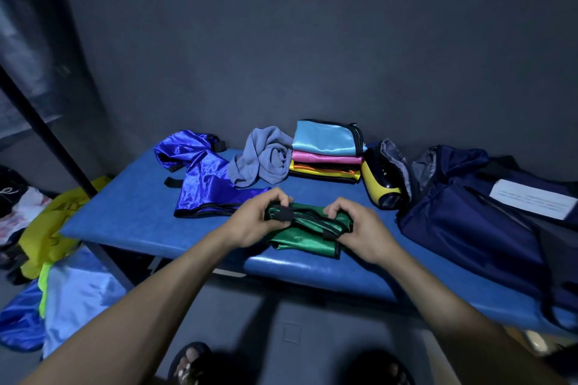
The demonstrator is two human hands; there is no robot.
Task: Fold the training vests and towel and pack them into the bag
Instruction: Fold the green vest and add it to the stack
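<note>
A green vest (305, 239) with black trim lies bunched near the front edge of the blue table (125, 222). My left hand (256, 219) grips its left end and my right hand (356, 228) grips its right end, fingers curled into the cloth. Behind it an unfolded shiny blue vest (200, 178) sprawls on the table. A grey towel (266, 159) lies crumpled at the back. Beside the towel stands a stack of folded vests (327, 150), light blue on top, then pink and yellow. A dark navy bag (481, 212) sits open on the right.
A yellow and black object (380, 181) lies between the folded stack and the bag. A white paper (531, 200) rests on the bag. Left of the table, more vests (62, 259) in yellow and light blue hang over a lower surface. A dark pole (47, 131) slants at the left.
</note>
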